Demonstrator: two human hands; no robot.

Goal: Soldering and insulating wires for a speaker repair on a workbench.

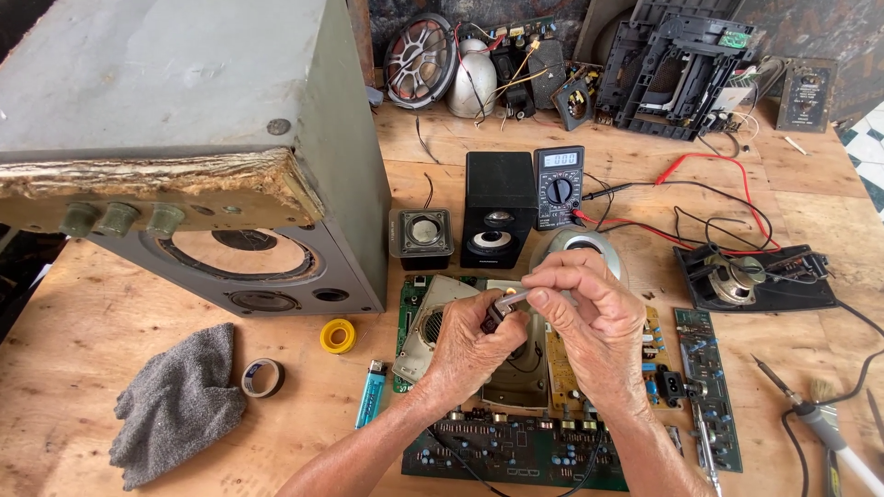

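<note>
My left hand (468,348) and my right hand (589,322) meet over an opened electronic unit with green circuit boards (516,451). Both pinch a small metal-tipped part with a black body (505,304), the left on its dark end, the right on its silvery tip. Beneath the hands lies a grey plastic housing with a speaker grille (425,324). Wires run from the boards under my wrists.
A large grey speaker cabinet (212,166) fills the left. A digital multimeter (558,187) with red and black leads, small speakers (422,235), a blue lighter (371,391), tape rolls (338,336), a grey cloth (180,400) and a soldering iron (815,419) lie on the wooden table (83,313).
</note>
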